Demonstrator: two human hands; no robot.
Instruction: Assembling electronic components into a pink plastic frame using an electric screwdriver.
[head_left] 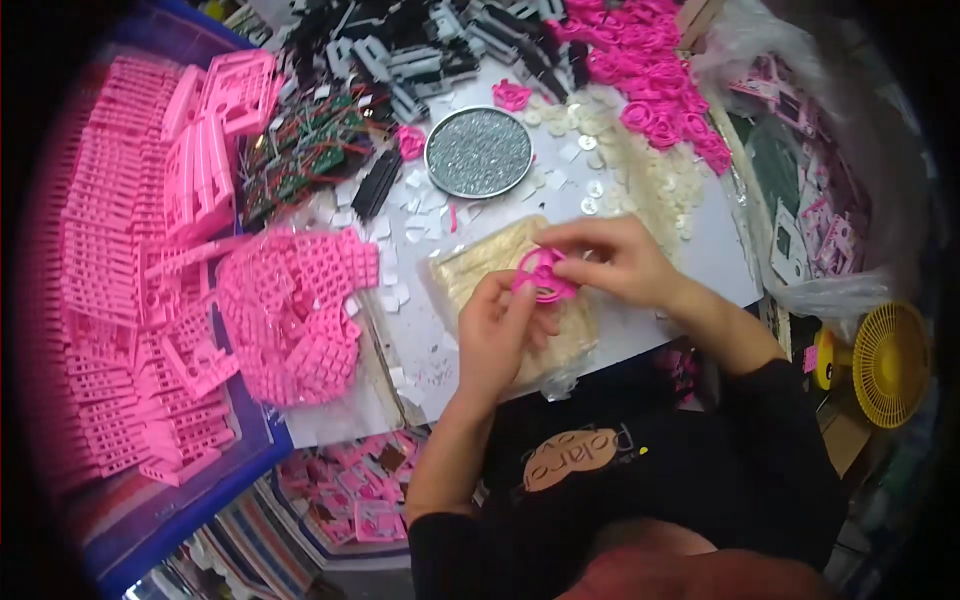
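Both my hands meet over a cream-coloured pad in clear plastic (470,258) at the front of the white table. Between them is a round bright-pink plastic part with openings (545,276). My left hand (498,322) grips its lower left side with thumb and fingers. On the upper right, my right hand (618,262) pinches the same part, fingers bent over its edge. Just beyond my hands stands a round tin of small grey metal pieces (479,152), probably screws. Small white round discs (592,188) lie scattered beside my right hand.
At left, a blue crate (262,455) holds stacked pink plastic housings (110,250). A bag of pink key grids (295,315) sits beside it. Wired green circuit boards (310,150), black-and-grey parts (420,60) and pink parts (650,70) fill the back. A yellow fan (890,365) stands right.
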